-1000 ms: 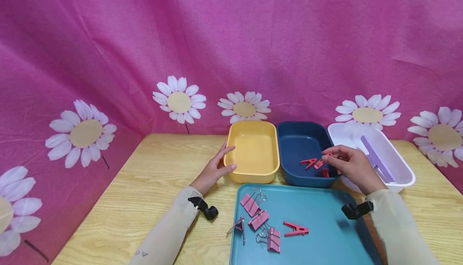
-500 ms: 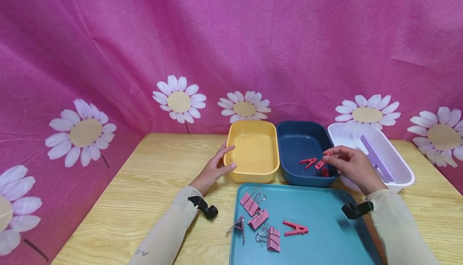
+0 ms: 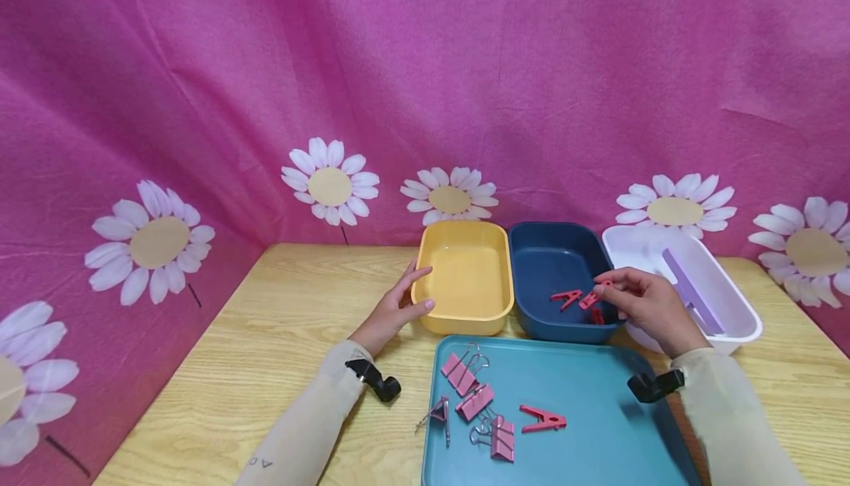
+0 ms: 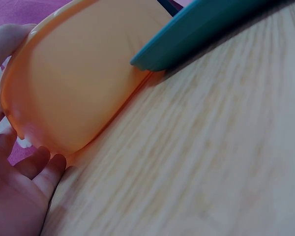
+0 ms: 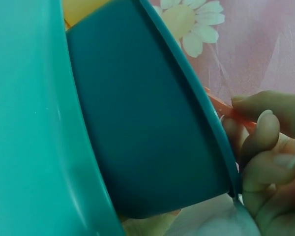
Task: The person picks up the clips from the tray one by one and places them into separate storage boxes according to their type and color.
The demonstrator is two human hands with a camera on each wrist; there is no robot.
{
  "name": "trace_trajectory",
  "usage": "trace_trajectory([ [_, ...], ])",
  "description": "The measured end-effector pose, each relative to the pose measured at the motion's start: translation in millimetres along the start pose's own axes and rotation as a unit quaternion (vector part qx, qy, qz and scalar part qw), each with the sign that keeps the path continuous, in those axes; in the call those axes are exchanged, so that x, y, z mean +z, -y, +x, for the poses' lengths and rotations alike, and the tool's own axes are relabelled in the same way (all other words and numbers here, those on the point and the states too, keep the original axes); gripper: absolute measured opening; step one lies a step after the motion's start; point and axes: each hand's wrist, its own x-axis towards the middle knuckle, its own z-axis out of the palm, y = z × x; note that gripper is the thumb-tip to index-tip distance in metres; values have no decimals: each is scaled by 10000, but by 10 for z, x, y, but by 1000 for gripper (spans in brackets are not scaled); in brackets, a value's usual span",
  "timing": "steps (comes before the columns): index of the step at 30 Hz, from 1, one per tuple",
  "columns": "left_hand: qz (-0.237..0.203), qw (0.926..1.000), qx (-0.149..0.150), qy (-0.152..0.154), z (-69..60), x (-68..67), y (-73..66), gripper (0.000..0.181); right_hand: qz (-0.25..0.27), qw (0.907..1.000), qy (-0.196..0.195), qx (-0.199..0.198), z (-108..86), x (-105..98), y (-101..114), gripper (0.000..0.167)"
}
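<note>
My left hand (image 3: 393,309) holds the left side of the yellow bin (image 3: 463,321); in the left wrist view the thumb lies over the bin's rim and the other fingers are bent against its outer wall. Over the near right corner of the navy bin (image 3: 554,239), my right hand (image 3: 654,310) pinches a red clothespin (image 5: 221,104) between thumb and fingertips. Inside that bin lie a red clothespin (image 3: 567,299) and another one (image 3: 597,316) partly hidden by shadow. One more red clothespin (image 3: 543,419) rests on the teal tray (image 3: 598,434).
Several pink binder clips (image 3: 474,402) lie at the tray's left side, one with its handles over the edge. A white bin (image 3: 744,316) with a lilac strip (image 3: 692,293) inside stands right of the navy bin. Behind the wooden table (image 3: 285,309) hangs a magenta flowered cloth (image 3: 505,88).
My right hand and the pinched clothespin have shifted very slightly to the right. The left hand stays at the yellow bin, and the things on the tray lie as before.
</note>
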Motion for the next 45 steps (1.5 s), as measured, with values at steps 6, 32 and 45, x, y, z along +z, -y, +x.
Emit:
trace_trajectory([
  [6,-137,9998,51,117,-3,-5,-2,59,50,10000,13,35,0,1,-5,49],
  [32,-163,9993,-19,327,-90,4,-260,65,169,9997,-6,156,6,-8,-6,48],
  [45,-168,9994,15,308,-96,9,-261,65,206,9997,-102,113,2,-3,-11,46],
])
